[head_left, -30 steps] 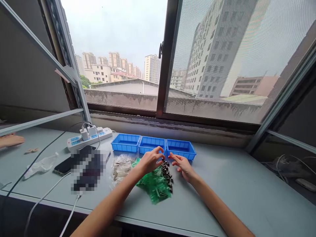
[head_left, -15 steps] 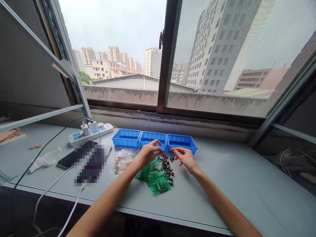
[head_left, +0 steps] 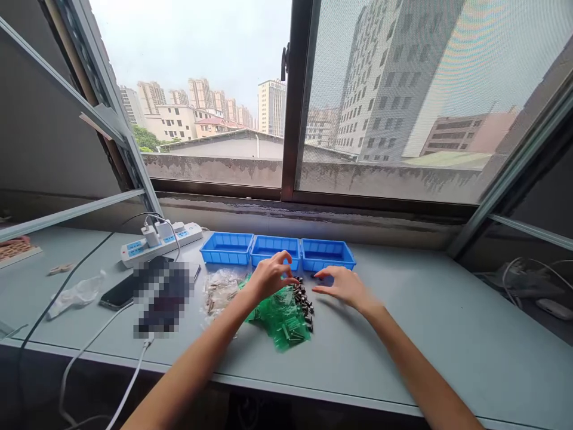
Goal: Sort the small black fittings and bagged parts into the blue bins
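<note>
My left hand [head_left: 271,277] hovers over the green plastic bags [head_left: 283,319], its fingers curved and apart with nothing visible between them. Right of it, my right hand [head_left: 347,288] is low over the tabletop, thumb and forefinger spread in a C shape. A small dark piece [head_left: 314,276] shows by its forefinger tip; whether they touch, I cannot tell. Between the hands, several dark metal screws [head_left: 305,304] lie loose along the right side of the green bags. Clear bags of small light-coloured parts [head_left: 220,289] lie left of them.
Three blue bins [head_left: 227,260] stand in a row behind the hands, below the window. On the left are a white power strip [head_left: 163,245], a dark phone [head_left: 117,290], a blurred-out device [head_left: 165,298], white cables and a crumpled clear bag [head_left: 77,297]. Metal frame bars rise at both sides.
My right hand's fingers have spread from a near pinch, and the hand has shifted slightly right. The small dark pieces beside it are now mostly out of sight. My left hand stays about in place.
</note>
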Demonstrator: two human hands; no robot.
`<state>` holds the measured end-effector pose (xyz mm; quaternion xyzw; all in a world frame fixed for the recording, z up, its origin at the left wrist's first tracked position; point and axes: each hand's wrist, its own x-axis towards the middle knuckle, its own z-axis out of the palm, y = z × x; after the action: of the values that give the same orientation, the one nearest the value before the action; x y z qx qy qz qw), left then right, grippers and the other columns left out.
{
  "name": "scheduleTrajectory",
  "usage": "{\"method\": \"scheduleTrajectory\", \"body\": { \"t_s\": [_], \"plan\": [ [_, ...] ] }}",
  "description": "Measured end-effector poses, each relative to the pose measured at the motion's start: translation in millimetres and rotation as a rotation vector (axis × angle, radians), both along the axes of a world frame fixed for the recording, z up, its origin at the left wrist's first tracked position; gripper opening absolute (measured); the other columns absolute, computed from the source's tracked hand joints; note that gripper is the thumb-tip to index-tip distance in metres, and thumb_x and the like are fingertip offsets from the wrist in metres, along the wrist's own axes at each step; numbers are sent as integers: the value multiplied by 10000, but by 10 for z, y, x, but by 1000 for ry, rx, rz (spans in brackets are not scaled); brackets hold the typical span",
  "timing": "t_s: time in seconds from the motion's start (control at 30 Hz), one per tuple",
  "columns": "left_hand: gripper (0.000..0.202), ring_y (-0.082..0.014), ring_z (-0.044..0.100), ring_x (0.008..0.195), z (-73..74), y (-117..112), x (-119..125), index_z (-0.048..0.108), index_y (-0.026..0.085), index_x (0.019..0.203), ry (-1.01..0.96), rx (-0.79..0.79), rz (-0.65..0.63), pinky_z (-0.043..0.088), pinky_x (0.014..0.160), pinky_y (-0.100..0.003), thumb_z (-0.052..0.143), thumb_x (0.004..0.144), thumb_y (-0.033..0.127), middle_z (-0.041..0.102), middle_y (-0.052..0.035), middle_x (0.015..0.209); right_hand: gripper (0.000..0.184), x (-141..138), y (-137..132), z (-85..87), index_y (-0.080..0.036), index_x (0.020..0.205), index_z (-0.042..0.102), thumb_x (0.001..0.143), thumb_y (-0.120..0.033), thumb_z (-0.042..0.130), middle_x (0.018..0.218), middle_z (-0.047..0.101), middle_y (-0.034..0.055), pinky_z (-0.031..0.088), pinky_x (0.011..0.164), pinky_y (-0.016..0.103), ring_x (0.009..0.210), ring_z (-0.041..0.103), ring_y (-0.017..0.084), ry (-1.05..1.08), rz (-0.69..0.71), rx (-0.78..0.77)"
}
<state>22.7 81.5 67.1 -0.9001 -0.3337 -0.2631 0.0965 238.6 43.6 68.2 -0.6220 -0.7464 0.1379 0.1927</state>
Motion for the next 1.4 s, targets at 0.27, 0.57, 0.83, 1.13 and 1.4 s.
{"method": "scheduleTrajectory", "body": {
  "t_s": [0.27,0.57,0.83,1.13,1.4],
  "plan": [
    [272,-122,580,728,35,-30,7,681,179,657,3,9,-24,436,583,-217,719,694,445,612,-24,952,115,-31,-9,0,-263,822,717,768,-253,617,901,718,-27,439,709,294,831,639,204,-33,64,-64],
    [92,-102,595,721,37,-35,0,713,210,770,57,0,20,435,572,-199,636,821,212,616,-13,1006,216,-93,69,-154,-248,993,693,794,-282,617,1021,693,-7,463,646,271,628,605,145,31,208,89],
    [168,-110,601,729,26,-52,15,688,175,698,58,-62,-27,460,602,-212,690,770,327,607,-26,985,310,5,92,-206,-260,1002,704,721,-390,704,1128,669,25,498,752,302,984,639,250,-43,159,152],
    [298,-131,606,748,64,-98,17,668,164,710,99,-46,-39,468,600,-228,576,852,409,606,-32,911,337,11,61,-122,-269,1043,668,737,-410,676,1108,673,11,491,717,316,976,636,254,-68,149,133],
    [372,-127,602,728,103,-113,10,675,164,717,95,-22,-11,463,594,-227,463,919,393,614,-36,900,409,74,34,-39,-271,1042,670,668,-427,727,1084,675,-11,462,625,294,698,637,191,-58,131,77]
  ]
}}
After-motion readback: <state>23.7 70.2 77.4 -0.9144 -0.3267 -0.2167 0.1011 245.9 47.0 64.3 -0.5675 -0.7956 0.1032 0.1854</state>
